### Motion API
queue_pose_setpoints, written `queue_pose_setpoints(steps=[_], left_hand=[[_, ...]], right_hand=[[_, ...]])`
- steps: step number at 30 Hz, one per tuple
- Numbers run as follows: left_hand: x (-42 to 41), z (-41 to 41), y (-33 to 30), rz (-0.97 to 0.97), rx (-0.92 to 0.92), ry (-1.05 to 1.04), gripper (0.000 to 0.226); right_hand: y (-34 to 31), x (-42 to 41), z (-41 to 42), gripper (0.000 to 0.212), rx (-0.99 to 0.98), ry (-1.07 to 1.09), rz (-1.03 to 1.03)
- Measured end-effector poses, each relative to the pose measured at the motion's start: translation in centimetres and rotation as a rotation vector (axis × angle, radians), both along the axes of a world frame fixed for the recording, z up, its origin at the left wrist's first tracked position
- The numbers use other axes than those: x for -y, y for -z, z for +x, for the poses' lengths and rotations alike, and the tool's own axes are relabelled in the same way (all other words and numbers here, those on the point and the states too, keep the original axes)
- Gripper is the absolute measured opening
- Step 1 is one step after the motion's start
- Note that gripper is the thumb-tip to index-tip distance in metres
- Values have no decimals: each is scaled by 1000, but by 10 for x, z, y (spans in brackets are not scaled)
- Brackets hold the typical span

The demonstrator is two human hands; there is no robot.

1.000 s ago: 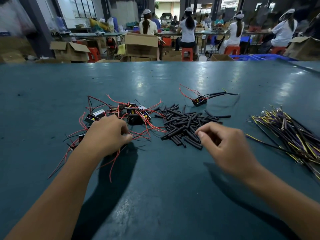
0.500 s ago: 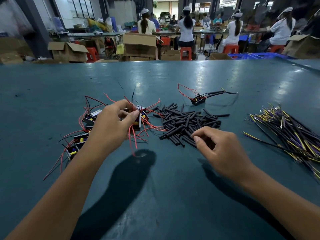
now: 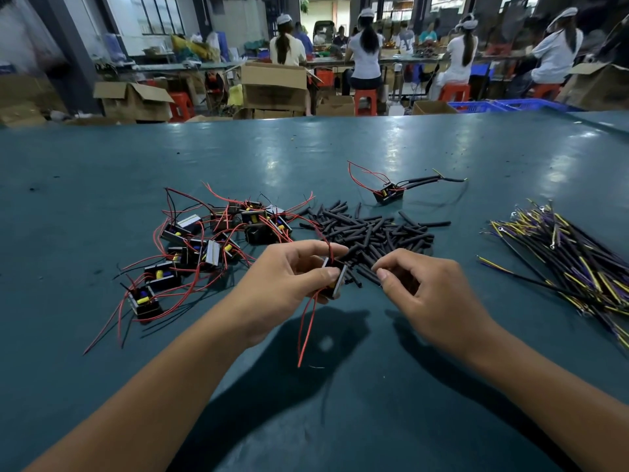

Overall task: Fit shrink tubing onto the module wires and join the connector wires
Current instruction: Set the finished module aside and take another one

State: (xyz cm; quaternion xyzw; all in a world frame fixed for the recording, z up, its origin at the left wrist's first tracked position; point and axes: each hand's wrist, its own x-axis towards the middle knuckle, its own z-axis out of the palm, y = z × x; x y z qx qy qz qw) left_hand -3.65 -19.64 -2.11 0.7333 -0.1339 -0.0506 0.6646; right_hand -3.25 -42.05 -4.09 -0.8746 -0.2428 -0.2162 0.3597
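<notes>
Your left hand gripped one module between thumb and fingers, lifted near the middle of the table, its red wire dangling toward the near edge. Your right hand was curled at the near side of the shrink tubing pile; whether it pinched a piece, I could not tell. The connector wires lay toward the right edge. The loose lead could have swung away from the tube mouth, and frayed strands might have snagged inside it.

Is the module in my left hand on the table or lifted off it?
Lifted: the left hand grips the module, and its red wire dangles.
</notes>
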Motion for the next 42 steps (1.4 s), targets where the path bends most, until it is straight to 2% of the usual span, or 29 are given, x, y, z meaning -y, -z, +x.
queue_pose_setpoints(steps=[5, 9, 11, 14, 19, 21, 22, 25, 27, 29, 31, 35, 39, 42], left_hand=[[7, -1, 1, -17, -28, 2, 19], [6, -1, 7, 80, -102, 163, 13], [5, -1, 12, 162, -88, 233, 15], [5, -1, 15, 285, -69, 285, 15], [-4, 4, 6, 656, 90, 242, 16], [-14, 8, -1, 727, 189, 135, 14], [-22, 12, -6, 732, 256, 13, 11], [-63, 27, -18, 864, 450, -580, 8], [-97, 34, -21, 976, 390, -808, 12], [-116, 38, -17, 1083, 183, -777, 22], [-120, 41, -9, 1162, 58, -688, 29], [-117, 44, -1, 1202, 77, -665, 34], [-114, 44, -1, 1250, 84, -683, 28], [-111, 42, -2, 1198, 91, -690, 30]], right_hand=[[-1, -2, -2, 5, -30, -36, 57], [-5, -5, -6, 15, -96, -139, 89], [-5, -6, -8, 13, -130, -175, 72], [1, -8, -8, 19, -217, -185, 58], [2, -7, -3, 14, -579, -239, 194], [0, -6, -4, 15, -638, -249, 202], [0, -6, -4, 17, -647, -248, 196], [-2, -7, -6, 20, -629, -220, 194], [-1, -9, -6, 20, -633, -215, 212], [0, -10, -6, 18, -646, -217, 212], [0, -9, -6, 17, -655, -214, 199], [-1, -8, -6, 13, -673, -209, 201], [0, -9, -5, 11, -676, -193, 210], [-1, -9, -5, 18, -669, -196, 210]])
